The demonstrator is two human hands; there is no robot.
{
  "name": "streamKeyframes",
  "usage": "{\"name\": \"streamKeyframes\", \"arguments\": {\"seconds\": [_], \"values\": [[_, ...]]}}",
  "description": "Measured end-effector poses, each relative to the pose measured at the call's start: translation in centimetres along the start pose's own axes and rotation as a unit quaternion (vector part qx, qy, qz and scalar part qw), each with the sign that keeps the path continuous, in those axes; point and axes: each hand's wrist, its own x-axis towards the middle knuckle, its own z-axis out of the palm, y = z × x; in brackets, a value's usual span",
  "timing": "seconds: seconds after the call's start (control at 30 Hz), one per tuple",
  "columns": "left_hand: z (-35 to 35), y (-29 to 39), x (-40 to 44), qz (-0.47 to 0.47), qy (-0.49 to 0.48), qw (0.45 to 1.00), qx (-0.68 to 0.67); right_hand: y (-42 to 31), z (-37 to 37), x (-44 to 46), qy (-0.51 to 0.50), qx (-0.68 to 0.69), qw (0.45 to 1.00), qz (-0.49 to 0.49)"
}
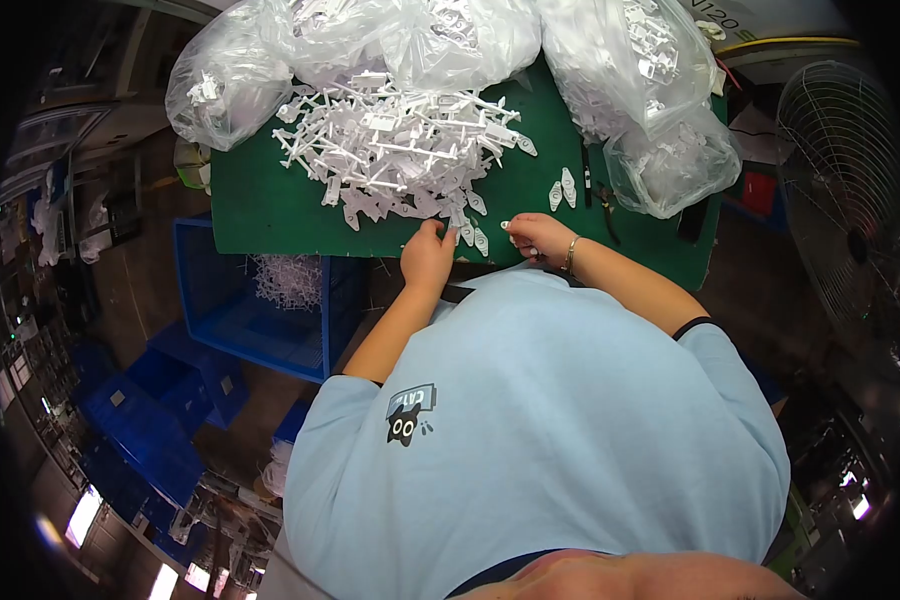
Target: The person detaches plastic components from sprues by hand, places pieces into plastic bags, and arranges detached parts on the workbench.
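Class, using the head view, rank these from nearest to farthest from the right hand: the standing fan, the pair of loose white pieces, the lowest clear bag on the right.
From the right hand:
1. Pair of white pieces, just beyond it.
2. Clear bag, table's right side.
3. Fan, off the table, far right.

table (270, 210): green top
crates (202, 300): blue, one at the table's front left, others lower left
fan (850, 190): wire-caged, right of the table
panel (780, 18): pale, lettered, top right, above a yellow strip (785, 43)
floor (150, 260): dark, brownish
light (84, 515): bright white patches, lower left and far right
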Motion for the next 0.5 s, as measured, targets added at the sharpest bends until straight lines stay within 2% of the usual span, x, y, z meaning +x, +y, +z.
{"name": "streamKeyframes", "arguments": {"seconds": [0.1, 0.33, 0.43, 0.5], "values": [[1.3, 0.7, 0.8, 0.017, 0.022, 0.997, 0.068, 0.3, 0.0, 0.7, 0.02, -0.01, 1.0, -0.015], [3.3, 1.1, 1.9, 0.028, 0.016, 0.996, 0.087, 0.4, 0.1, 0.7, 0.04, -0.003, 0.999, -0.028], [2.5, 1.5, 1.8, 0.031, 0.034, 0.999, 0.017, 0.4, -0.1, 0.7, 0.05, 0.0, 0.998, -0.043], [1.2, 1.7, 1.6, 0.023, 0.02, 0.995, -0.1, 0.4, -0.6, 0.8, 0.056, -0.007, 0.997, -0.049]]}}
